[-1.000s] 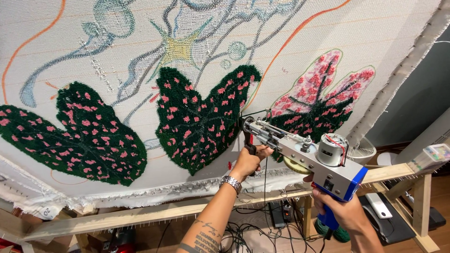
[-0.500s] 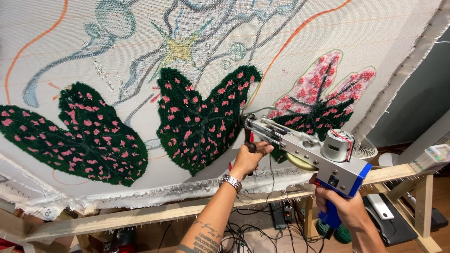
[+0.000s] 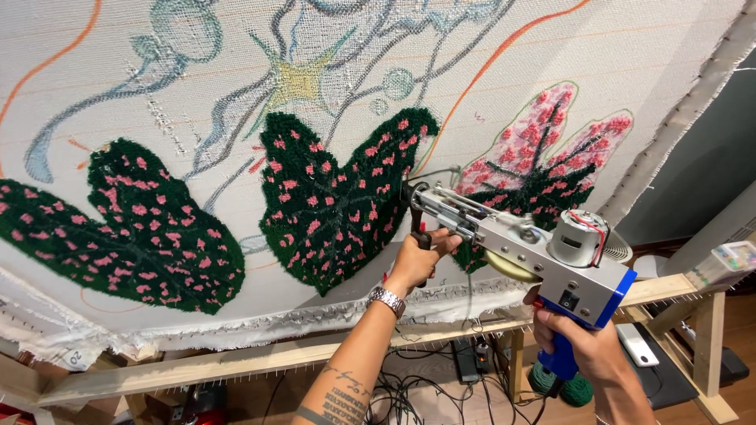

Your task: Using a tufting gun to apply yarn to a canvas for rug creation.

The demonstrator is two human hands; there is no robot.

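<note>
Now my left hand [image 3: 416, 256] grips the tufting gun [image 3: 516, 240] front handle, right hand [image 3: 587, 346] wraps its blue grip, steadying the needle against the cloth [image 3: 551, 47].

This looks like a craft workshop for making tufted rugs. Above both hands, a large white backing cloth [image 3: 551, 47] is stretched on a plain wooden frame [image 3: 236, 362], with drawn outlines and finished dark green yarn leaves with pink spots [image 3: 339, 197]. The right hand [image 3: 587, 346] grips a silver tufting gun with a blue handle [image 3: 551, 260], and the left hand [image 3: 416, 256] holds its front grip. Below the hands, black cables [image 3: 409, 389] and balls of green yarn [image 3: 571, 386] lie on the floor.
</note>
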